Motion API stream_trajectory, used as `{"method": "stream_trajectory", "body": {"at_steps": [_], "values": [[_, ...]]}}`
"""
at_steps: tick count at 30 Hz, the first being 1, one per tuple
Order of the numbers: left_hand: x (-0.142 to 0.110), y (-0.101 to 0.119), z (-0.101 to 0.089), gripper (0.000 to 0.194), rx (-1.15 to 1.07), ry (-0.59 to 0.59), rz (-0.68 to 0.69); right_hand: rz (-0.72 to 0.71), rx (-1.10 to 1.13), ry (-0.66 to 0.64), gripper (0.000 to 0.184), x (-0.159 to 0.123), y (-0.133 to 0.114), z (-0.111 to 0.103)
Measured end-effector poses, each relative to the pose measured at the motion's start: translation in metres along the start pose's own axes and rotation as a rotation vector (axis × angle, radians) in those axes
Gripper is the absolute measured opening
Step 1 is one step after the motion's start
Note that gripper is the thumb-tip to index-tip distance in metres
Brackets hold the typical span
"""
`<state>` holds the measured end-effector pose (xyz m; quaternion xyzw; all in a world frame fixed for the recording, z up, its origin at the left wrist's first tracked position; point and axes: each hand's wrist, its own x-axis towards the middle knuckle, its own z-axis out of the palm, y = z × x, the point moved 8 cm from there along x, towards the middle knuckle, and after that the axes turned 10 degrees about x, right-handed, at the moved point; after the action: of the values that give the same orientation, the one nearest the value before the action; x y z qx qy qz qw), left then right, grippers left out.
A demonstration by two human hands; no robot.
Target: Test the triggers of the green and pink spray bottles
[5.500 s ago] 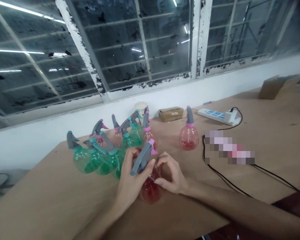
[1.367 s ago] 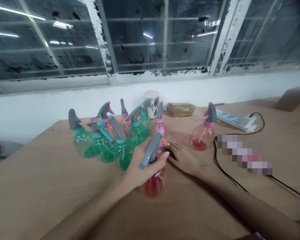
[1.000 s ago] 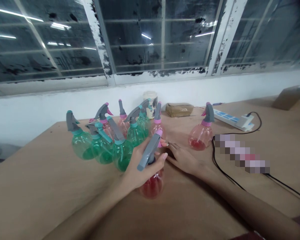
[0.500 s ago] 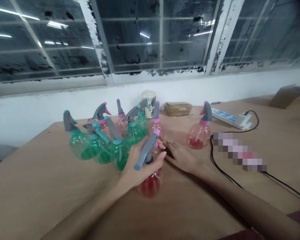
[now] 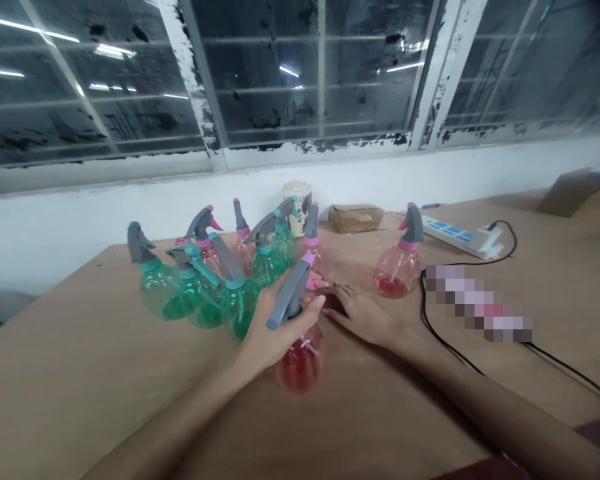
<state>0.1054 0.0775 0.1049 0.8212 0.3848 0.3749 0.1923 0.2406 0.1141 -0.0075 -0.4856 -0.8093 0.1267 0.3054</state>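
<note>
Below the frame's centre, the left hand [image 5: 270,330] has its grip wrapped around a red trigger spray bottle [image 5: 299,365], the right hand [image 5: 364,316] just beside, its grip impossible to tell.

One head-worn camera looks forward and down, at close range, from above and behind the bare fingers [image 5: 305,319]. Its wide field takes in the flat, light-brown, wood-grained tabletop [image 5: 80,360] around the fingers and, beyond them, the white painted wall [image 5: 80,210] and dark, white-framed glass windows [image 5: 270,73].
</note>
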Motion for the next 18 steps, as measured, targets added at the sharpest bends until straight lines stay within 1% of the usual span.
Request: {"method": "stream_trajectory", "body": {"at_steps": [3,9,14,18], "values": [[-0.0010,-0.0015,-0.0002,0.026,0.038,0.025,0.009,0.017,0.034,-0.015,0.041,0.0003,-0.0008,-0.0003],[-0.0051,0.0025,-0.0065,0.030,0.113,0.134,0.037,0.017,0.032,-0.007,0.038,0.0005,-0.0011,-0.0011],[-0.0039,-0.0011,0.0007,0.030,0.027,0.052,0.014,-0.002,0.040,-0.019,0.038,0.0005,0.0021,0.0028],[-0.0043,-0.0019,0.0007,0.030,-0.008,0.074,0.006,0.004,0.038,-0.014,0.039,0.0004,0.0007,0.0010]]}}
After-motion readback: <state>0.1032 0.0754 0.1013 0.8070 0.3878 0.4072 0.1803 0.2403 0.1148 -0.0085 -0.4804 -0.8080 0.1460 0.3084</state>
